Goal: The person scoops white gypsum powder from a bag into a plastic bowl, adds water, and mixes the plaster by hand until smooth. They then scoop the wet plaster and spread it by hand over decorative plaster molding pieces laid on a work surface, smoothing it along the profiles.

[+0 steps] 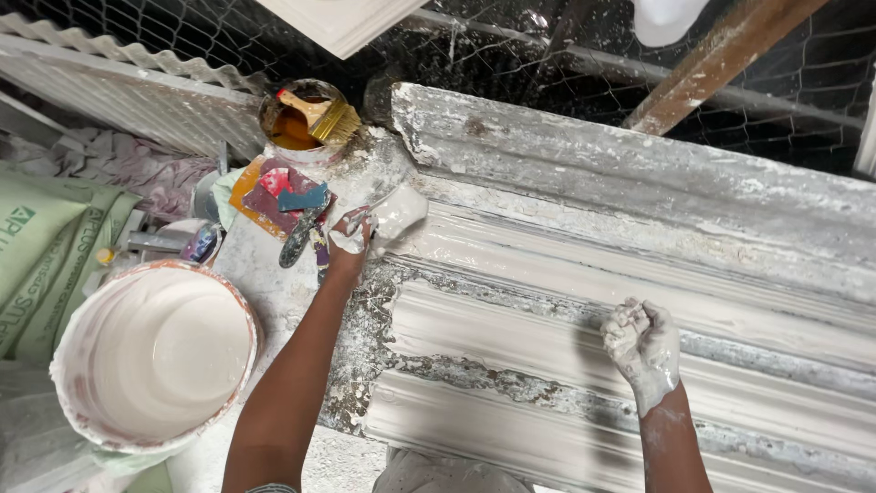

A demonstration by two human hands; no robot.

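A long white ribbed cornice mould (639, 301), wet with plaster, runs across the bench from centre to right. My left hand (351, 239) reaches to its upper left end and grips a plaster-coated flat tool (394, 215) that rests there. My right hand (643, 345), caked in white plaster, is closed into a fist and presses on a ridge in the middle of the mould; whether it holds any plaster I cannot tell.
A large bucket (64, 365) of white plaster stands at the lower left. A tin of orange liquid (294, 132) with a paintbrush (321, 117) sits behind the mould's end, beside scrapers (301, 228). Green sacks (41, 251) lie at the left; wire mesh and a wooden beam (721, 55) behind.
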